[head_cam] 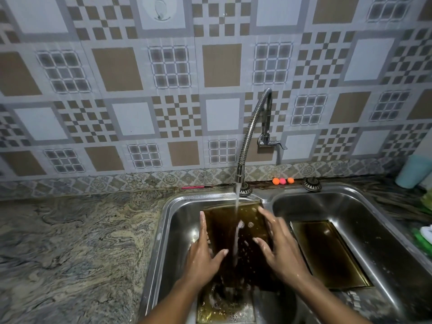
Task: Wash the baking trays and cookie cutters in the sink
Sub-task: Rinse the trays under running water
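Though water [236, 208] blurs the tray [219, 222], left hand [203, 252] and right hand [279, 250] press it flat-fingered.

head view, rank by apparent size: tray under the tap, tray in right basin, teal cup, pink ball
1. tray under the tap and right-basin tray: too alike to rank
2. teal cup
3. pink ball

Tap [257, 127]: wall-mounted, flexible spout, water running.
Baking tray [222, 230]: dark, tilted, directly below tap in the sink [161, 242], stream striking its face.
Left hand [203, 253]: wet, left of tap, fingers straight along the tray's left edge.
Right hand [280, 249]: wet, fingers spread on the tray's right side.
Second tray [327, 253]: below and right of tap, lying in the right basin.
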